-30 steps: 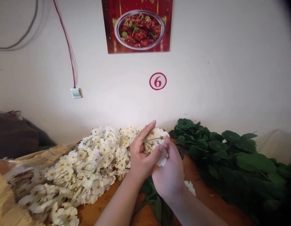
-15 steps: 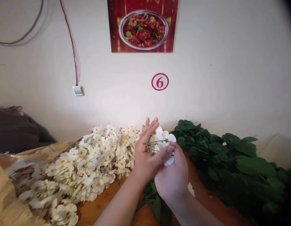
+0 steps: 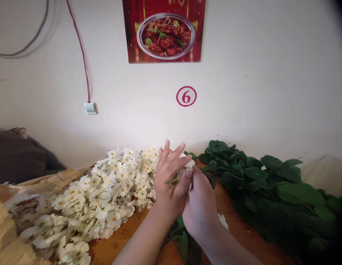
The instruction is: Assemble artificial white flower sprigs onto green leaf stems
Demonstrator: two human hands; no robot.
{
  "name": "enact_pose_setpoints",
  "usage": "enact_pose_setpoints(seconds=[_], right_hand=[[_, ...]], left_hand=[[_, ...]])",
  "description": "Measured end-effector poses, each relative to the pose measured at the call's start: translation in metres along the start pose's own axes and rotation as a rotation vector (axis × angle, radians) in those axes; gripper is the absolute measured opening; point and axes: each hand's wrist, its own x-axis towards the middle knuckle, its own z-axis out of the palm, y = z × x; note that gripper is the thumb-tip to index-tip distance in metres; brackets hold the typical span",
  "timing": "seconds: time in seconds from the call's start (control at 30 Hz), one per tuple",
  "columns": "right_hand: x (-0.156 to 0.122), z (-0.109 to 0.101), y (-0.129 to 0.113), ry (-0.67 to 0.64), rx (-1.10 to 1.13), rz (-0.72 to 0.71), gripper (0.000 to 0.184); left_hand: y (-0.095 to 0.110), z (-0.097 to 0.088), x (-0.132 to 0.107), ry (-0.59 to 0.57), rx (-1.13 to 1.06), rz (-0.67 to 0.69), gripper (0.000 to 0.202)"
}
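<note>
Blossoms (image 3: 188,161) are now mostly enclosed by the left hand (image 3: 168,184).

Soft, even indoor light; dark vignetted right corners, bowed edges, slight blur throughout.

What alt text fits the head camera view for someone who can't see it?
The left hand and right hand hold a white flower sprig above a wooden table. A heap of white flowers lies to its left, green leaves to its right, a food poster on the wall behind.

Wooden table (image 3: 115,241) under white flower heap (image 3: 104,191) and green leaf pile (image 3: 270,184).
</note>
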Motion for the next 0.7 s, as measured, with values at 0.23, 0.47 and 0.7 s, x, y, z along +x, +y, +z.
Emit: enact_pose_setpoints(seconds=[0.23, 0.47, 0.7], right_hand=[[0.000, 0.006, 0.001, 0.018, 0.005, 0.034, 0.020], [0.007, 0.011, 0.005, -0.078, -0.034, -0.004, 0.038], [0.015, 0.004, 0.008, -0.152, 0.000, -0.039, 0.054]], left_hand=[[-0.005, 0.005, -0.004, 0.033, 0.021, -0.066, 0.022], [-0.007, 0.000, 0.001, 0.035, 0.063, -0.055, 0.025], [0.009, 0.000, 0.000, 0.012, -0.099, -0.199, 0.027]])
